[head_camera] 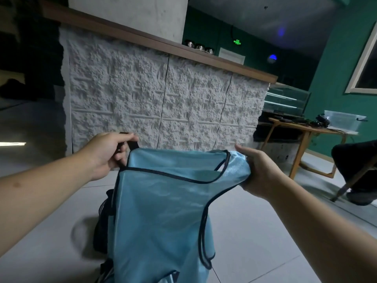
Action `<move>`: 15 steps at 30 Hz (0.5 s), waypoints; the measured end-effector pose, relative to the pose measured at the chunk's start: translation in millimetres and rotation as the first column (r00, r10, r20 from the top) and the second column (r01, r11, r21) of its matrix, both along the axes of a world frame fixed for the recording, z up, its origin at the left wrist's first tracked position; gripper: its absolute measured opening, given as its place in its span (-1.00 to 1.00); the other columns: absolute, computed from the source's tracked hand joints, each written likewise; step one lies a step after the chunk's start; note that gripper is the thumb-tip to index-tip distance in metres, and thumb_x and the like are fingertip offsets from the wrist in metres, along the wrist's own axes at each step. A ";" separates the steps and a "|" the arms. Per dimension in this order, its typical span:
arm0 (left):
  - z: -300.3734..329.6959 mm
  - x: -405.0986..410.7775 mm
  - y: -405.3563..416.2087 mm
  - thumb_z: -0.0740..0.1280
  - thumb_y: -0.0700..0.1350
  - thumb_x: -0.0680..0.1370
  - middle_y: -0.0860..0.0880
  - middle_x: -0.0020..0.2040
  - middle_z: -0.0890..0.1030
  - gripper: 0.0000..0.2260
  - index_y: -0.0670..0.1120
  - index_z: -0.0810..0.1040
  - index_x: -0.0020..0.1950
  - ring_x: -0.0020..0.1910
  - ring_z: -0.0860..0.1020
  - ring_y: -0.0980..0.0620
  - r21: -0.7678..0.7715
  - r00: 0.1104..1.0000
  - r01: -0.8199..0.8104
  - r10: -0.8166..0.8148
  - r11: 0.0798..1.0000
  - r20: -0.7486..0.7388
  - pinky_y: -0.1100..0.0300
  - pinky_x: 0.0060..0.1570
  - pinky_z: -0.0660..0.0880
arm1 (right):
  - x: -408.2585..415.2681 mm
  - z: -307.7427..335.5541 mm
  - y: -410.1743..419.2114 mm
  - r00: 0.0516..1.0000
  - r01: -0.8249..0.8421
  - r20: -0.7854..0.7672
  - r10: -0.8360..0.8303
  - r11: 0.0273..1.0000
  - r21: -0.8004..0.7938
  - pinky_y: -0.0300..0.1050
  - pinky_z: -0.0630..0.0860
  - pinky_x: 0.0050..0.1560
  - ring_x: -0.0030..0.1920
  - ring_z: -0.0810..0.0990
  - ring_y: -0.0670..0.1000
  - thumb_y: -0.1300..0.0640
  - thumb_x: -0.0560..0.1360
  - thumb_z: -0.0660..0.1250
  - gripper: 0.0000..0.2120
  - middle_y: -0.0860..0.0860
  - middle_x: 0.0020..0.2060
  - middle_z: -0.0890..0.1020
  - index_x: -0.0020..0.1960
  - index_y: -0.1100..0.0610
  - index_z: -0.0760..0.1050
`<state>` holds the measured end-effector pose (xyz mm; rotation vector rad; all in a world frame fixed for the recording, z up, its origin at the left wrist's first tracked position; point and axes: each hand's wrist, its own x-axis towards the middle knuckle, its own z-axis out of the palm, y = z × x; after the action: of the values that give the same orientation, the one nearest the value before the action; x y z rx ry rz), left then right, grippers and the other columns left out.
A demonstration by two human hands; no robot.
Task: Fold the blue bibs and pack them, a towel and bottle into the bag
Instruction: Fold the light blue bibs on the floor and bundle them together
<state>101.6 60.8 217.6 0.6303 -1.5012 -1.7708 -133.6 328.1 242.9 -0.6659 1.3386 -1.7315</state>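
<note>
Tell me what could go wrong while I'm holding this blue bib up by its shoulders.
1. The left hand pinches only the thin dark strap of the bib, so that corner could slip and the fold go crooked.
2. The right hand bunches its shoulder, so the two sides may not line up.
3. The bib's lower part hangs over a dark object on the floor and could catch on it.

Bib (163, 211) between both hands (counter (163, 94) behind, table (310, 130) right)
</note>
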 end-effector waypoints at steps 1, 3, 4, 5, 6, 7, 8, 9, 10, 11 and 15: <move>-0.7 0.7 1.1 0.29 -0.04 0.65 0.01 -0.39 0.35 -0.78 -0.14 0.63 0.14 -0.50 0.28 0.08 0.029 0.999 0.037 -0.036 0.999 -0.014 0.19 -0.43 0.36 | 1.5 0.1 1.0 0.999 -0.037 0.026 0.040 0.996 -0.079 0.12 0.47 0.34 0.07 0.67 0.19 -0.01 0.63 0.23 -0.62 0.21 0.13 0.68 0.19 0.26 0.62; -0.1 2.4 4.8 0.21 -0.05 0.66 -0.02 -0.35 0.41 -0.74 -0.12 0.64 0.17 -0.42 0.36 0.03 0.084 0.992 0.111 -0.105 0.990 -0.071 0.13 -0.35 0.44 | 3.2 0.6 2.1 0.991 -0.126 0.015 0.132 0.972 -0.200 0.13 0.51 0.31 0.12 0.67 0.20 -0.07 0.63 0.18 -0.54 0.20 0.19 0.66 0.29 0.23 0.60; 0.8 3.1 6.9 0.18 -0.07 0.66 -0.05 -0.32 0.45 -0.71 -0.12 0.64 0.20 -0.38 0.41 0.00 0.102 0.987 0.138 -0.128 0.985 -0.096 0.10 -0.31 0.50 | 4.5 1.0 2.4 0.987 -0.159 -0.004 0.163 0.959 -0.233 0.13 0.54 0.28 0.15 0.66 0.20 -0.08 0.63 0.15 -0.52 0.20 0.21 0.66 0.31 0.22 0.60; 1.1 3.5 8.1 0.16 -0.09 0.65 -0.08 -0.28 0.48 -0.69 -0.13 0.64 0.22 -0.33 0.45 -0.03 0.115 0.983 0.154 -0.141 0.981 -0.118 0.05 -0.25 0.55 | 5.5 1.6 2.1 0.981 -0.194 -0.026 0.194 0.948 -0.253 0.13 0.56 0.27 0.17 0.66 0.20 -0.08 0.63 0.13 -0.51 0.20 0.21 0.66 0.32 0.20 0.60; 1.2 3.5 9.4 0.15 -0.11 0.63 -0.10 -0.24 0.50 -0.68 -0.13 0.64 0.24 -0.28 0.48 -0.06 0.123 0.980 0.165 -0.149 0.979 -0.135 -0.01 -0.18 0.58 | 5.9 2.1 1.8 0.978 -0.210 -0.041 0.206 0.941 -0.266 0.13 0.57 0.25 0.18 0.66 0.20 -0.07 0.62 0.13 -0.52 0.19 0.20 0.66 0.32 0.20 0.60; 1.1 3.2 10.0 0.15 -0.13 0.62 -0.11 -0.20 0.52 -0.67 -0.12 0.64 0.25 -0.23 0.50 -0.07 0.125 0.979 0.164 -0.147 0.979 -0.139 -0.05 -0.11 0.56 | 5.8 3.0 1.2 0.977 -0.215 -0.050 0.209 0.936 -0.279 0.13 0.59 0.22 0.16 0.66 0.20 -0.05 0.61 0.15 -0.53 0.19 0.18 0.67 0.30 0.20 0.61; 1.0 2.4 10.3 0.16 -0.15 0.62 -0.11 -0.17 0.54 -0.67 -0.09 0.64 0.26 -0.18 0.52 -0.07 0.115 0.983 0.154 -0.140 0.981 -0.121 -0.07 -0.05 0.53 | 5.7 4.4 0.1 0.977 -0.211 -0.057 0.203 0.933 -0.292 0.12 0.60 0.19 0.14 0.67 0.20 -0.02 0.59 0.19 -0.55 0.19 0.16 0.67 0.30 0.21 0.60; 0.4 1.4 10.3 0.16 -0.16 0.62 -0.10 -0.13 0.57 -0.66 -0.06 0.64 0.28 -0.13 0.53 -0.07 0.093 0.988 0.136 -0.128 0.986 -0.086 -0.08 -0.01 0.49 | 5.1 5.3 -1.4 0.978 -0.207 -0.066 0.196 0.930 -0.302 0.12 0.61 0.19 0.12 0.67 0.20 0.00 0.56 0.26 -0.56 0.19 0.15 0.67 0.33 0.23 0.57; -0.1 0.0 10.8 0.17 -0.16 0.62 -0.10 -0.09 0.58 -0.67 -0.03 0.64 0.29 -0.08 0.54 -0.07 0.068 0.991 0.124 -0.120 0.990 -0.055 -0.08 0.04 0.47 | 5.8 6.3 -2.8 0.978 -0.210 -0.085 0.193 0.930 -0.303 0.14 0.60 0.21 0.13 0.66 0.21 0.02 0.51 0.35 -0.50 0.20 0.17 0.65 0.38 0.24 0.51; -0.7 -1.6 11.8 0.18 -0.17 0.63 -0.10 -0.06 0.59 -0.68 -0.01 0.63 0.30 -0.04 0.55 -0.08 0.044 0.993 0.120 -0.118 0.992 -0.028 -0.10 0.09 0.47 | 5.0 6.2 -4.5 0.977 -0.208 -0.106 0.184 0.934 -0.292 0.16 0.58 0.25 0.14 0.65 0.21 0.05 0.46 0.42 -0.40 0.20 0.19 0.63 0.44 0.25 0.46; -6.3 -10.1 18.0 0.29 -0.18 0.62 -0.15 -0.03 0.63 -0.79 -0.05 0.65 0.21 0.00 0.58 -0.11 -0.046 0.985 0.084 -0.076 0.995 0.155 -0.20 0.23 0.52 | 8.7 7.6 -11.4 0.970 -0.227 -0.159 0.187 0.929 -0.293 0.12 0.62 0.17 0.12 0.63 0.18 0.15 0.47 0.35 -0.42 0.16 0.18 0.62 0.49 0.18 0.41</move>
<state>91.6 78.8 211.2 0.7012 -1.6930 -1.7706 -125.0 316.7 250.5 -1.0731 1.0434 -1.7626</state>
